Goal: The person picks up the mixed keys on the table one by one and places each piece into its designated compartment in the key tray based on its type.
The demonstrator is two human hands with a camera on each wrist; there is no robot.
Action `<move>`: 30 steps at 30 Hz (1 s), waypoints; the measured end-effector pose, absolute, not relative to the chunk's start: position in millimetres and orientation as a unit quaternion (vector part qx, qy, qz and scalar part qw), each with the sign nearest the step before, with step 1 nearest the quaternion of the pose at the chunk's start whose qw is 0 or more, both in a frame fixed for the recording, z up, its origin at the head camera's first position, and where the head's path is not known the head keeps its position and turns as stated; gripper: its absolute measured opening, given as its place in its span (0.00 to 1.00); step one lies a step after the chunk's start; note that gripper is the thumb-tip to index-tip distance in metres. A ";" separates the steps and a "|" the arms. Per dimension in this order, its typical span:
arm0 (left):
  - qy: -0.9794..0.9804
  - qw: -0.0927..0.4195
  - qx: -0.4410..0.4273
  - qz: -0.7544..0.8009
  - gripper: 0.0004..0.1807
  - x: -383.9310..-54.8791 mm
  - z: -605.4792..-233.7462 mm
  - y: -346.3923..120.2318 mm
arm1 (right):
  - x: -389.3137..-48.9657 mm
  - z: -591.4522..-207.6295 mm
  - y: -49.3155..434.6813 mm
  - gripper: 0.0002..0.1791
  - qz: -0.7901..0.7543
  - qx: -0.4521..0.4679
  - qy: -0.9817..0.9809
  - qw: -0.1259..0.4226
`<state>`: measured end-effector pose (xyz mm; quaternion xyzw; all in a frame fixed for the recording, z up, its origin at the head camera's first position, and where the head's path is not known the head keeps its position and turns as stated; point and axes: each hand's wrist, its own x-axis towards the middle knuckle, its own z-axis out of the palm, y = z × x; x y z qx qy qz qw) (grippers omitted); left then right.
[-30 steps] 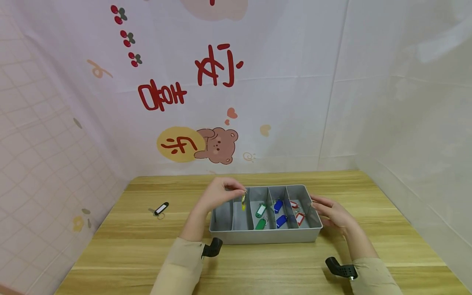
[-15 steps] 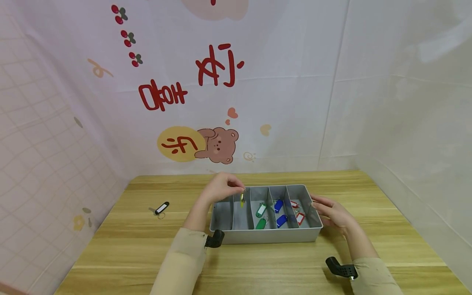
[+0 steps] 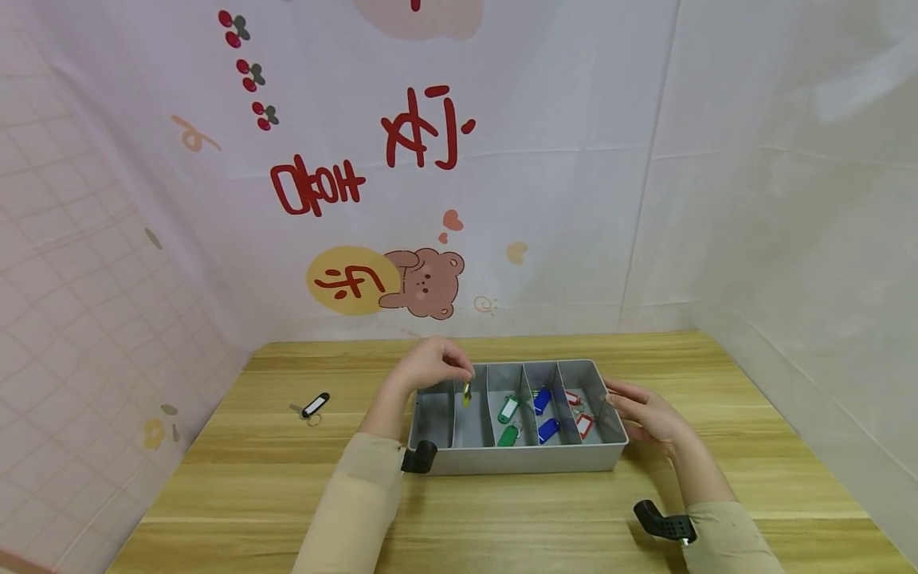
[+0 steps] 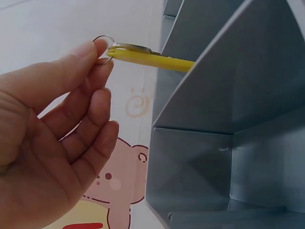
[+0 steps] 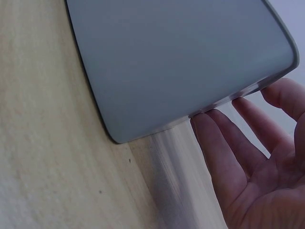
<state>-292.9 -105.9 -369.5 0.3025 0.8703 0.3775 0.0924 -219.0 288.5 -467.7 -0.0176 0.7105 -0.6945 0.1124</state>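
Note:
My left hand [image 3: 429, 365] pinches the metal ring of a yellow key tag [image 4: 155, 61] between thumb and forefinger. In the head view the tag hangs over the second compartment from the left of a grey divided tray [image 3: 519, 461]. Green key tags [image 3: 508, 409] lie in the middle compartment, blue key tags [image 3: 548, 430] in the one to its right, and red key tags [image 3: 584, 425] in the rightmost. My right hand [image 3: 649, 414] touches the tray's right end with its fingertips, the fingers fairly straight in the right wrist view.
A black key tag [image 3: 315, 405] with a ring lies on the wooden table [image 3: 237, 478], left of the tray. Thin upright dividers split the tray. A printed white cloth [image 3: 559, 199] hangs behind and beside the table.
My left hand has shifted slightly left with the yellow key tag, which still hangs over the same compartment. My right hand and the tray have stayed in place.

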 end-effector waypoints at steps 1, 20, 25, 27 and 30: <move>0.871 0.095 0.304 0.373 0.02 -294.2 -370.3 -105.4 | -218.9 -467.6 288.3 0.34 -0.696 -0.017 0.709 0.112; 0.841 0.163 0.364 0.365 0.02 -303.3 -379.6 -99.0 | -219.2 -468.7 289.5 0.30 -0.706 -0.034 0.697 0.117; 0.840 0.173 0.367 0.360 0.02 -304.2 -383.0 -98.0 | -219.4 -468.3 290.4 0.31 -0.705 -0.028 0.699 0.116; 0.844 0.172 0.363 0.355 0.02 -303.9 -383.4 -97.9 | -219.7 -468.8 290.9 0.32 -0.705 -0.028 0.699 0.116; 0.852 0.168 0.348 0.353 0.04 -302.6 -383.5 -98.2 | -220.0 -469.7 291.3 0.31 -0.708 -0.031 0.696 0.119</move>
